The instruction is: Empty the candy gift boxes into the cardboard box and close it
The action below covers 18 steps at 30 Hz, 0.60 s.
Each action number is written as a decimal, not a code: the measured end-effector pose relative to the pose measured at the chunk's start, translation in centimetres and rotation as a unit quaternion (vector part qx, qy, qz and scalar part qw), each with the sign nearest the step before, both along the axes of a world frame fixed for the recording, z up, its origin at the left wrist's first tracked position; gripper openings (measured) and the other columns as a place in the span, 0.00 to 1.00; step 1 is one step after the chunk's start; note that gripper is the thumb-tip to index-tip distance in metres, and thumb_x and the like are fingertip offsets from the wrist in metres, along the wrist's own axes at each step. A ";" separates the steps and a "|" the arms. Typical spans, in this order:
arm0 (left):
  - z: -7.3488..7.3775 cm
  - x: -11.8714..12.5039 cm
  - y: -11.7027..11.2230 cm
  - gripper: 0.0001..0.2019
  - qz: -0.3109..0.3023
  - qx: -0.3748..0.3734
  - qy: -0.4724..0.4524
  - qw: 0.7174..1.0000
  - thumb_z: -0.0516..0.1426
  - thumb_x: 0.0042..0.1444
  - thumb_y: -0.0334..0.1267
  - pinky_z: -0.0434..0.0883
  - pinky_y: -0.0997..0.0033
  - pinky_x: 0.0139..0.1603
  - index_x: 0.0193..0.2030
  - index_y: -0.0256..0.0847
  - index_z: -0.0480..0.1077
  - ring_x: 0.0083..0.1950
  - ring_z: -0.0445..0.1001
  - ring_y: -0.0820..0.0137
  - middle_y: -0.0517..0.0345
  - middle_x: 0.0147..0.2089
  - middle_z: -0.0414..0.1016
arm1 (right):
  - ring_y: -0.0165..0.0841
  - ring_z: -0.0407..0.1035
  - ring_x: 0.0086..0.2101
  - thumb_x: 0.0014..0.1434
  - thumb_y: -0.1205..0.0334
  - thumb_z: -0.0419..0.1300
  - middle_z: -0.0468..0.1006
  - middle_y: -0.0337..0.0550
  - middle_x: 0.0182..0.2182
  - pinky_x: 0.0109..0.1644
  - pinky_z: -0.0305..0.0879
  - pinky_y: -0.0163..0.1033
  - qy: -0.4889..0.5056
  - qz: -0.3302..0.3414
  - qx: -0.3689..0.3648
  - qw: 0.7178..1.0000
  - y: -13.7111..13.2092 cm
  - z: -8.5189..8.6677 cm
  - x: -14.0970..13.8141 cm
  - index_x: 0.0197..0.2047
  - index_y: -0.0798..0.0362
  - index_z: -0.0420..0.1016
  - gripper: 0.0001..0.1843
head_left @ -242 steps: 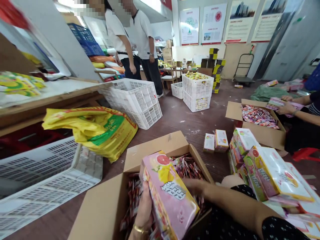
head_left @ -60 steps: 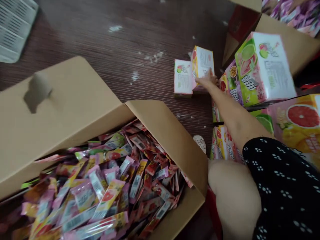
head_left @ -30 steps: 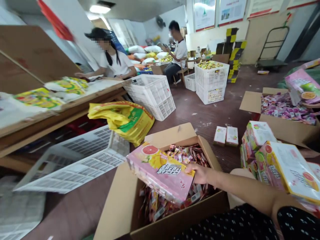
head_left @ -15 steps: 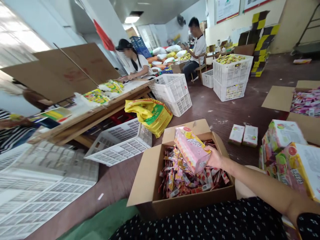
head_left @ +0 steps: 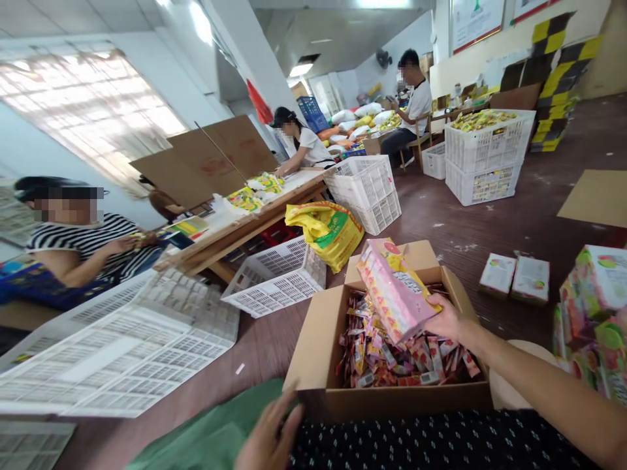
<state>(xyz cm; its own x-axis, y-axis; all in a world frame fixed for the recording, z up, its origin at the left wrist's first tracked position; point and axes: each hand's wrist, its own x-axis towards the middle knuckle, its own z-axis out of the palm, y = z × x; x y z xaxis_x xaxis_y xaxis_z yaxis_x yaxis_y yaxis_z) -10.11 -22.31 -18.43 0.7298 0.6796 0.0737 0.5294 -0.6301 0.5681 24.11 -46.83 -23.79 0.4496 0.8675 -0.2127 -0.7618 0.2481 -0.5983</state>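
Note:
My right hand (head_left: 448, 320) grips a pink printed carton (head_left: 392, 287) by its lower end and holds it tilted above an open cardboard box (head_left: 318, 346). That box is full of small pink and red sachets (head_left: 392, 356). My left hand (head_left: 269, 440) has come up at the bottom of the view, fingers stretched out, just below the box's near left corner, with nothing in it.
Two small cartons (head_left: 514, 277) stand on the dark floor to the right, beside stacked pink and green cartons (head_left: 590, 307). White plastic crates (head_left: 274, 277), a yellow sack (head_left: 326, 228) and a wooden table (head_left: 245, 222) lie left. Three other people sit at work.
The view has swung left, and a seated person in stripes now shows. My right hand has tipped the pink carton more upright over the box. My left hand has come into view.

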 end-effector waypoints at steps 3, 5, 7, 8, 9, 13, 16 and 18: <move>-4.2 10.9 -3.8 0.27 0.039 -0.447 -0.137 0.883 0.57 0.65 0.55 0.71 0.40 0.73 0.66 0.47 0.76 0.69 0.77 0.47 0.46 0.62 0.82 | 0.54 0.75 0.59 0.40 0.48 0.66 0.83 0.60 0.52 0.67 0.68 0.61 -0.048 0.088 0.068 0.993 0.7 0.2 -2.2 0.59 0.56 0.74 0.42; -5.9 16.9 -6.7 0.26 0.062 -0.608 -0.225 0.759 0.51 0.69 0.49 0.67 0.35 0.75 0.69 0.47 0.74 0.71 0.74 0.47 0.44 0.60 0.83 | 0.53 0.76 0.59 0.40 0.50 0.68 0.83 0.60 0.54 0.68 0.67 0.59 -0.081 0.122 0.106 0.984 1.0 0.6 -3.2 0.61 0.57 0.74 0.43; -6.3 20.4 -8.7 0.28 0.081 -0.677 -0.279 0.676 0.45 0.72 0.46 0.67 0.34 0.76 0.74 0.54 0.69 0.72 0.73 0.51 0.49 0.60 0.83 | 0.52 0.76 0.58 0.41 0.51 0.68 0.82 0.59 0.55 0.68 0.68 0.57 -0.104 0.136 0.132 0.976 1.3 1.0 -3.4 0.62 0.57 0.74 0.43; -6.1 21.2 -9.1 0.28 0.093 -0.691 -0.295 0.653 0.43 0.74 0.48 0.68 0.36 0.75 0.76 0.58 0.66 0.72 0.74 0.52 0.54 0.60 0.83 | 0.51 0.77 0.57 0.42 0.52 0.69 0.82 0.59 0.55 0.67 0.69 0.56 -0.111 0.138 0.139 0.974 1.4 1.0 -3.2 0.62 0.57 0.74 0.44; -5.8 21.6 -9.2 0.28 0.107 -0.703 -0.300 0.636 0.41 0.75 0.52 0.70 0.39 0.75 0.77 0.62 0.64 0.71 0.74 0.53 0.57 0.60 0.83 | 0.51 0.77 0.57 0.42 0.52 0.69 0.82 0.58 0.55 0.67 0.70 0.55 -0.115 0.138 0.141 0.974 1.5 1.0 -2.9 0.63 0.57 0.74 0.44; -5.2 21.2 -7.2 0.34 0.164 -0.723 -0.286 0.608 0.45 0.73 0.64 0.72 0.47 0.75 0.79 0.55 0.63 0.71 0.75 0.53 0.55 0.62 0.83 | 0.49 0.77 0.57 0.42 0.52 0.72 0.82 0.55 0.55 0.64 0.72 0.52 -0.113 0.134 0.122 0.977 2.3 -0.4 -1.8 0.65 0.53 0.73 0.46; -6.2 21.0 -5.3 0.34 0.142 -0.712 -0.278 0.629 0.51 0.73 0.59 0.68 0.47 0.77 0.78 0.45 0.63 0.70 0.75 0.52 0.46 0.64 0.81 | 0.50 0.75 0.59 0.39 0.44 0.78 0.81 0.56 0.57 0.64 0.72 0.53 -0.099 0.149 0.114 0.977 3.2 -1.8 -1.7 0.66 0.51 0.73 0.52; -7.2 21.3 -4.6 0.34 0.081 -0.738 -0.247 0.622 0.55 0.70 0.60 0.67 0.45 0.77 0.75 0.40 0.68 0.70 0.75 0.49 0.42 0.64 0.80 | 0.50 0.74 0.60 0.40 0.34 0.78 0.80 0.56 0.58 0.63 0.73 0.54 -0.071 0.149 0.092 0.982 3.7 -2.2 -2.0 0.66 0.50 0.73 0.54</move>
